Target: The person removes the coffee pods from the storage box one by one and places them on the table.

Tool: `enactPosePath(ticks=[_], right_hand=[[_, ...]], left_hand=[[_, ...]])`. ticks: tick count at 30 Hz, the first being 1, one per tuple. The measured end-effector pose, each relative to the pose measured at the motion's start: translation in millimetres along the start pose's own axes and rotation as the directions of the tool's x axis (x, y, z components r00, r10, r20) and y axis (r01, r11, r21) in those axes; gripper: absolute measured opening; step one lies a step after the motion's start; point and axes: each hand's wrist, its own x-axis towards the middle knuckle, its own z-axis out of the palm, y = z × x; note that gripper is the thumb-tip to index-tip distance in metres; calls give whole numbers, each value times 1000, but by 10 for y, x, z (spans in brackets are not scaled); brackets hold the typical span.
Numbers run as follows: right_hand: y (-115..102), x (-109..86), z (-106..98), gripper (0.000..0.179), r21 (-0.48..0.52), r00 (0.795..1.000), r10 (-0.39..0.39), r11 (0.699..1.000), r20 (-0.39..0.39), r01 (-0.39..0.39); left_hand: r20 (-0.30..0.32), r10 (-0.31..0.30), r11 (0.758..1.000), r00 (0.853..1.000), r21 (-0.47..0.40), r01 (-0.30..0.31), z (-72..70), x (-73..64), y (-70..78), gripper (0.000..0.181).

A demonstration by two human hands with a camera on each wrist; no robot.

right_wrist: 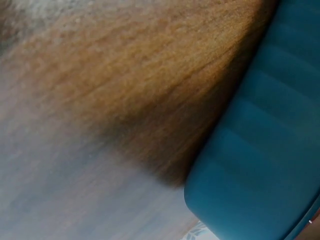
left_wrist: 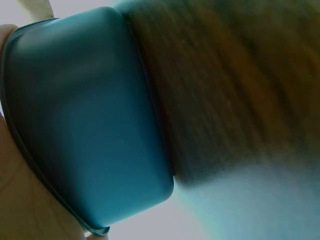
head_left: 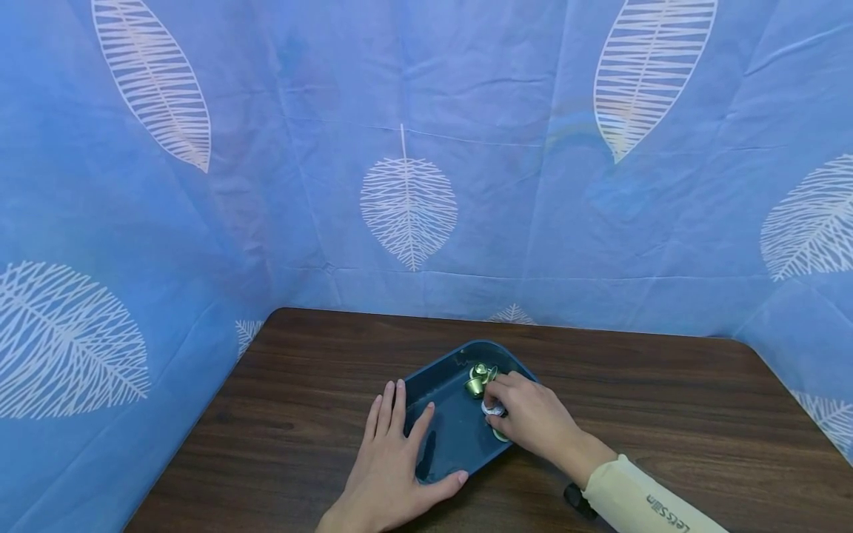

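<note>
A dark blue rectangular tray [head_left: 456,437] lies at a slant on the table. My left hand [head_left: 393,466] rests along its left side, fingers straight and spread over the rim, thumb at the near edge. My right hand [head_left: 536,418] reaches in over the right side. Its thumb and fingers pinch a small white-and-silver piece [head_left: 493,409], mostly hidden by the fingertips. Several shiny green bell-like pieces [head_left: 476,386] lie just beyond those fingers. Both wrist views show the tray's outer wall [left_wrist: 100,125], with the left hand's skin along the rim in the left one.
The dark wooden table [head_left: 300,414] extends around the tray on all sides. Blue cloth [head_left: 506,207] with white leaf prints hangs behind the table and at both sides. A black band [head_left: 578,500] shows by the right wrist, below a pale sleeve [head_left: 643,496].
</note>
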Motion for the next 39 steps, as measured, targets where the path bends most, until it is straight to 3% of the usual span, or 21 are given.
enactPosePath(ticks=[9, 20, 39], right_hand=[[-4, -5, 4, 20, 12, 1000, 2, 1000, -11, -2], [19, -2, 41, 22, 78, 998, 61, 995, -34, -58], [8, 4, -13, 20, 44, 1000, 0, 999, -8, 1]], left_hand=[[9, -4, 1000, 1000, 4, 4, -6, -4, -4, 99], [-19, 15, 999, 1000, 45, -15, -4, 9, 4, 97], [-22, 14, 997, 1000, 71, -13, -1, 15, 10, 99]])
